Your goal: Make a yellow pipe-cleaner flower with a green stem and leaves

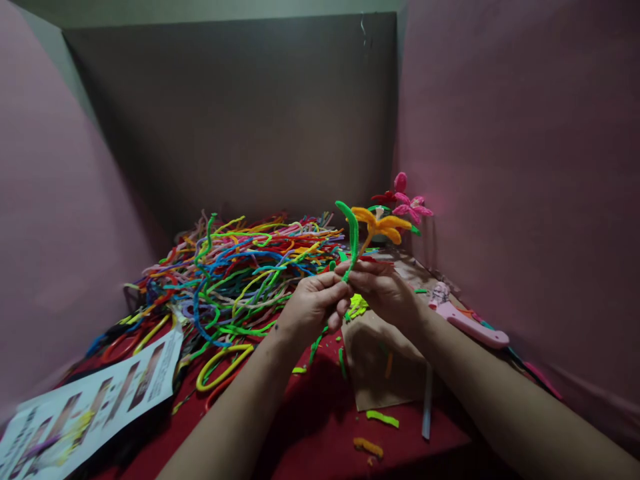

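Observation:
My left hand [320,300] is closed, its fingertips pinching the lower end of a curved green pipe-cleaner leaf [355,233]. My right hand [377,287] meets it at the same spot, fingers closed round the green stem. Upright just above my right hand stands an orange pipe-cleaner flower [383,225] with a pale centre; its orange stem runs down behind the fingers. The lower part of both stems is hidden by my hands.
A large heap of coloured pipe cleaners [250,267] lies behind on the left. Yellow-handled scissors [225,368], a printed sheet [100,407], brown cardboard [373,367], a pink glue gun [470,321] and a glue stick [427,403] surround my hands. Pink flowers [413,207] stand at the back right.

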`<state>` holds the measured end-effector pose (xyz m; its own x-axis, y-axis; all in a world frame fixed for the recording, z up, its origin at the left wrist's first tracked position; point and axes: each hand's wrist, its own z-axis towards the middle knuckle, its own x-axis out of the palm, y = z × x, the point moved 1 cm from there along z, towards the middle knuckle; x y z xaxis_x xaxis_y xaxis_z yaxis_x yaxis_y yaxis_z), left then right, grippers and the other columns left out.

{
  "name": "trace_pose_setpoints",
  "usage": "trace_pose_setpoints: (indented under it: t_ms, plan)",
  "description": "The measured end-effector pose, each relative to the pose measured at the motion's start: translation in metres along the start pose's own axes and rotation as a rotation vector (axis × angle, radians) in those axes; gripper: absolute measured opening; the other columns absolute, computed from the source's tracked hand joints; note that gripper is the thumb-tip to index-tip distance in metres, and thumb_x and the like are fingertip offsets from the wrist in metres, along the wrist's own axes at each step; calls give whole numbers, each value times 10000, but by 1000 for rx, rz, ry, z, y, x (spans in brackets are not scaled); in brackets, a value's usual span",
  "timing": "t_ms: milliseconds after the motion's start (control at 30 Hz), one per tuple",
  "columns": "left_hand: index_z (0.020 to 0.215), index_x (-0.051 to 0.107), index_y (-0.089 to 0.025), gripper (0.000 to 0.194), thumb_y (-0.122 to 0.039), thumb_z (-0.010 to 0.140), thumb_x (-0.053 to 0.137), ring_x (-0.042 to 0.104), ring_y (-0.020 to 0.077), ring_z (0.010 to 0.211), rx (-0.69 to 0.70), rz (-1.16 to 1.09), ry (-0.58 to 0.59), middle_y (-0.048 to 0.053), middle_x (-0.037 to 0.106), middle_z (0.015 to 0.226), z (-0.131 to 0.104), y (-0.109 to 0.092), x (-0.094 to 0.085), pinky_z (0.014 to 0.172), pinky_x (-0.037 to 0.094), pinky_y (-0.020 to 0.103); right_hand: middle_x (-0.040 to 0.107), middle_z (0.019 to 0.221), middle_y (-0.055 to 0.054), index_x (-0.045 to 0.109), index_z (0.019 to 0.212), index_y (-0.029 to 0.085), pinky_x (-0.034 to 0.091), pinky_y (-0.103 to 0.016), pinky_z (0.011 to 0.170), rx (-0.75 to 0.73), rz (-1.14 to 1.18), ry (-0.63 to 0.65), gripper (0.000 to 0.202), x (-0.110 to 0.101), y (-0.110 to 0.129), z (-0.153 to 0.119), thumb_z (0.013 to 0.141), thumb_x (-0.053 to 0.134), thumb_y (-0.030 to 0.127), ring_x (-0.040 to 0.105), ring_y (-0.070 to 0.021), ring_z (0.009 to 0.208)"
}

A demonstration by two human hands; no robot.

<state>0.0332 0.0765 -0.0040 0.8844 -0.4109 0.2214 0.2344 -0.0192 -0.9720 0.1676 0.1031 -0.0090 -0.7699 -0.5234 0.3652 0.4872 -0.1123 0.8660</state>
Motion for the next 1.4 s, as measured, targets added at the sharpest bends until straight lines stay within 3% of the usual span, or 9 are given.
trace_pose_setpoints:
  t_ms: [167,367,433,767,900,1000,1133,1200,1400]
  plan:
    - [750,530,-149,184,-330,763,561,294,27,267,-67,-95,138,-69,448,444,-1,1,2,314,268,161,634,753,-6,716,785,217,395,-296,723,-102,-74,-37,130,1,-1,-2,669,664,248,542,-144,724]
    - [711,577,-187,87,-261,753,563,478,92,535,402,653,-364,-16,506,587,-1,8,4,521,353,187,584,667,9,692,744,193,363,-273,641,-173,-240,-216,100,2,-6,-3,703,628,257,490,-137,661]
    - [688,578,-198,85,-241,757,552,467,90,539,450,751,-425,-22,481,573,0,12,3,524,340,182,559,636,15,693,731,184,341,-263,607,-173,-317,-224,107,4,-6,-4,712,617,257,461,-129,635]
    - [754,535,-156,133,-284,770,569,317,20,290,14,-118,25,-75,452,479,2,4,3,315,325,146,612,697,-4,715,812,212,376,-298,718,-58,-92,-56,148,-5,-7,1,687,642,242,501,-133,674]
    - [747,536,-145,132,-270,787,542,173,2,272,-84,-245,199,-93,381,459,0,2,1,276,296,145,604,676,-3,717,720,217,382,-301,717,-81,-109,-28,89,-5,-9,1,665,667,265,515,-143,684]
    - [792,546,-156,150,-299,808,506,254,15,300,-29,-64,97,-76,411,498,1,3,2,318,298,150,592,662,2,716,728,222,387,-297,692,-113,-110,-124,86,-2,-9,0,671,658,249,512,-145,673]
    - [678,544,-166,127,-254,770,543,423,54,444,296,517,-287,-39,455,541,2,6,3,435,333,161,583,661,1,714,728,204,368,-280,638,-123,-276,-258,98,3,-4,-4,698,628,240,482,-134,639]
    - [628,522,-174,142,-220,761,541,426,55,458,387,659,-372,-44,436,531,2,8,3,454,336,160,586,673,-2,712,726,197,362,-278,646,-122,-400,-289,101,6,-2,-5,704,624,241,484,-139,664]
    - [689,512,-159,184,-313,788,522,464,62,352,130,252,-121,-44,506,546,4,4,0,354,363,177,589,722,7,700,805,213,378,-281,689,-107,-194,-138,132,0,-8,0,711,634,278,501,-128,692]
